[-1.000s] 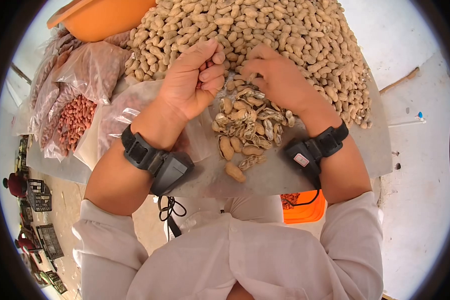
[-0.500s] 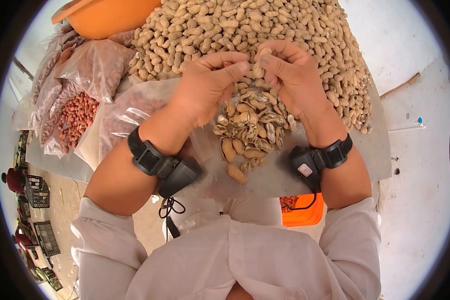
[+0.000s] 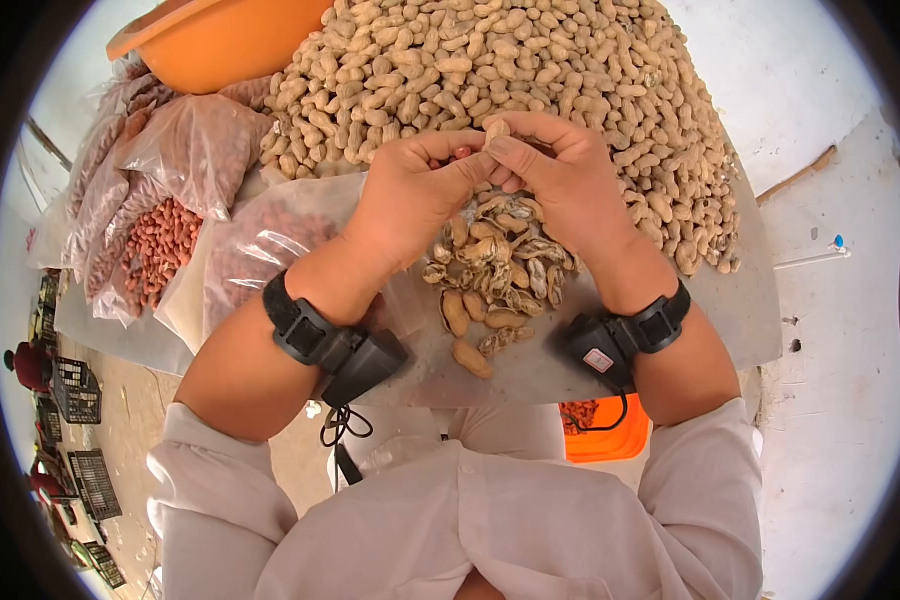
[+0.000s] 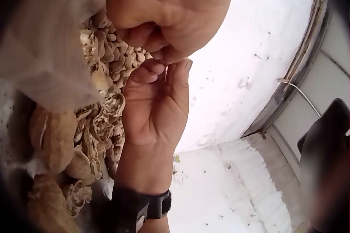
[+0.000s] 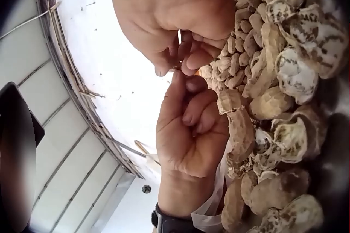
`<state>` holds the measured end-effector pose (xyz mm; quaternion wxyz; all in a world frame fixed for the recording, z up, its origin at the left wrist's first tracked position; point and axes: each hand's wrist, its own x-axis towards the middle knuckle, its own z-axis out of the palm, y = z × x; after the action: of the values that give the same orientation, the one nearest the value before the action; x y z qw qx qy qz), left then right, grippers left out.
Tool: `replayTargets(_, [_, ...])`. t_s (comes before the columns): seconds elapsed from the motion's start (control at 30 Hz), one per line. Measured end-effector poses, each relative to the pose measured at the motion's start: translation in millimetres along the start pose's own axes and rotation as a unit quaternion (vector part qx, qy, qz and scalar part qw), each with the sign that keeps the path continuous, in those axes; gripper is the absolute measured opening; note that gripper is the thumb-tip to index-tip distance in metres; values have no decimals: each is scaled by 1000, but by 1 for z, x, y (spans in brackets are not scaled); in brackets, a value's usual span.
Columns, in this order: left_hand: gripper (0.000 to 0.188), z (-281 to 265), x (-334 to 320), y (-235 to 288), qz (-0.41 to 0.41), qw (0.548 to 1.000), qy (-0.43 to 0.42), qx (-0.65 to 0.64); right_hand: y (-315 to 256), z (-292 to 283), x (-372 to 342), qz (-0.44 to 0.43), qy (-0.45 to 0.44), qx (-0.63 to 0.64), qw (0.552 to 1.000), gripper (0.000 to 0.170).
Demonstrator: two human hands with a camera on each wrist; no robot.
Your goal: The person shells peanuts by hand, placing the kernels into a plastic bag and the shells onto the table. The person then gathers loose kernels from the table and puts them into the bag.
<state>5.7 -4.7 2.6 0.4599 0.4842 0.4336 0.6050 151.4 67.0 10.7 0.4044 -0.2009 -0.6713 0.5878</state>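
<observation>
Left hand (image 3: 405,195) and right hand (image 3: 582,185) meet at their fingertips above the table, just on the near side of a large heap of tan, rough-shelled peanuts (image 3: 530,75). The right hand pinches a single tan, unshelled peanut (image 3: 497,129) between thumb and fingers, its rounded end showing above the thumb. The left hand's fingers are curled in, with a small, smooth reddish kernel (image 3: 462,152) showing between thumb and forefinger; whether more lie inside that hand cannot be told. Below the two hands, a small pile of split, pale-lined peanut shells (image 3: 505,250) lies on the grey, flat table (image 3: 420,375), and a whole-looking tan pod (image 3: 472,358) rests at its near edge. Beside the left forearm, a clear plastic bag of reddish kernels (image 3: 260,245) lies on the table, partly covered by the arm. Farther left, loose red kernels (image 3: 160,250) show at the mouth of another clear plastic bag (image 3: 195,145), with a round orange plastic basin (image 3: 235,50) behind. A black, boxy camera (image 3: 370,368) is strapped to the left wrist, and another (image 3: 592,352) to the right. Under the table sits a bright orange plastic container (image 3: 615,440) with reddish contents.
</observation>
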Motion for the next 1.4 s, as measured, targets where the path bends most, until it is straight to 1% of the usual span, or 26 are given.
replayTargets(0.07, [21, 5, -2, 5, 20, 999, 0, 30, -2, 3, -1, -18, 7, -46, 999, 23])
replayTargets(0.17, [19, 4, -1, 2, 97, 988, -3, 123, -5, 5, -2, -25, 1, -84, 996, 22])
replayTargets(0.27, [16, 6, -4, 5, 80, 978, 15, 190, 0, 8, -4, -28, 22, -95, 995, 20])
replayTargets(0.37, [15, 9, -4, 1, 96, 979, 29, 176, 0, 15, -7, -29, 55, -81, 995, 20])
replayTargets(0.47, [14, 8, -2, -6, 81, 978, 40, 189, 12, 13, -4, -57, 77, -109, 989, 21])
replayTargets(0.57, [14, 3, 4, -14, 104, 974, 47, 195, 5, 16, -5, -9, 66, -68, 995, 20])
replayTargets(0.67, [14, 7, 2, -3, 77, 994, 27, 78, 2, 15, -5, 23, 43, -5, 999, 19])
replayTargets(0.87, [14, 5, 2, -3, 61, 997, 33, 39, 7, 19, -6, 22, 59, 121, 991, 17])
replayTargets(0.97, [14, 8, 0, 0, 55, 998, 34, 8, 7, 19, -6, 28, 61, 133, 989, 17])
replayTargets(1.17, [15, 7, 0, -1, 58, 997, 42, 1, 12, 19, -6, 24, 58, 180, 982, 17])
replayTargets(1.27, [15, 8, 0, -1, 73, 996, 42, -31, 12, 19, -6, 15, 48, 202, 978, 17])
replayTargets(1.37, [14, 9, -1, 0, 52, 996, 65, -36, 12, 20, -6, 16, 41, 244, 969, 16])
replayTargets(1.4, [13, 8, -1, 0, 39, 996, 60, -62, 12, 20, -6, 22, 39, 259, 965, 16])
